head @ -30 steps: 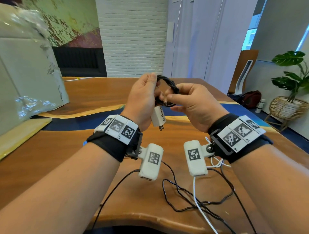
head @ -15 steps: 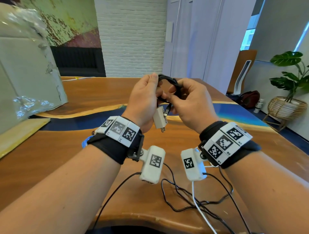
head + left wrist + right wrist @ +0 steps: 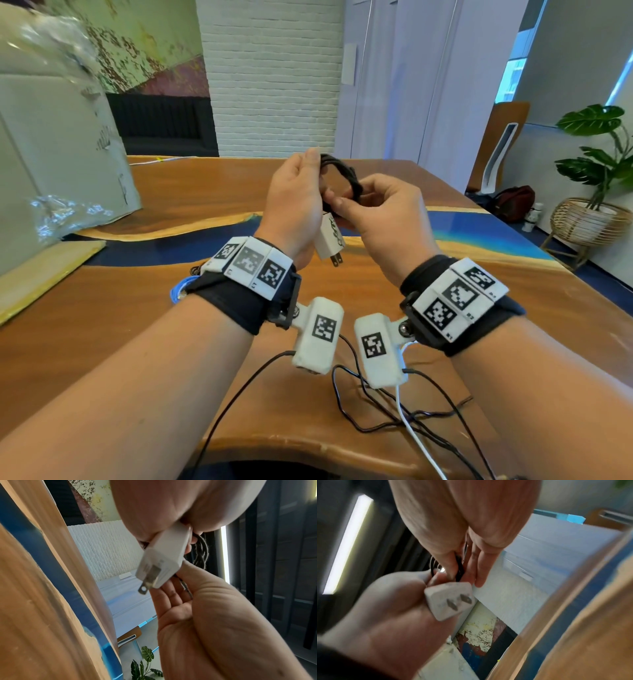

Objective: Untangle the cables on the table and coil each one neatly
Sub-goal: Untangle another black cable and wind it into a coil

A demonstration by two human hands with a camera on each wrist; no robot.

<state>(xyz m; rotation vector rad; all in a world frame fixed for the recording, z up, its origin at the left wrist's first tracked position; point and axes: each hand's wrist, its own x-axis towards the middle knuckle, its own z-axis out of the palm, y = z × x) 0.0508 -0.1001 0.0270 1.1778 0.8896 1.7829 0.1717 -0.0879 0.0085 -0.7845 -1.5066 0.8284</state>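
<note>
A black cable, wound into a small coil [image 3: 344, 173], is held up above the wooden table [image 3: 171, 329] between both hands. My left hand [image 3: 301, 192] grips the coil's left side, and the cable's white plug adapter [image 3: 329, 241] hangs below its palm. My right hand [image 3: 359, 205] pinches the coil's lower right with thumb and curled fingers. In the left wrist view the adapter [image 3: 163, 561] points prongs down beside the braided cable [image 3: 200, 550]. The right wrist view, which is blurred, shows the adapter [image 3: 450, 601] and a black strand [image 3: 458, 566] between the right fingers.
A loose tangle of thin black cables [image 3: 376, 411] and a white cable [image 3: 418, 442] lies near the table's front edge. A blue cable [image 3: 178, 291] peeks out by my left wrist. A wrapped cardboard box [image 3: 51, 154] stands at the left. A plant in a basket [image 3: 589, 219] stands beyond the table's right side.
My right hand has shifted its hold round the coil. The short cable end that hung beside the adapter half a second ago no longer shows. Both hands stay raised together.
</note>
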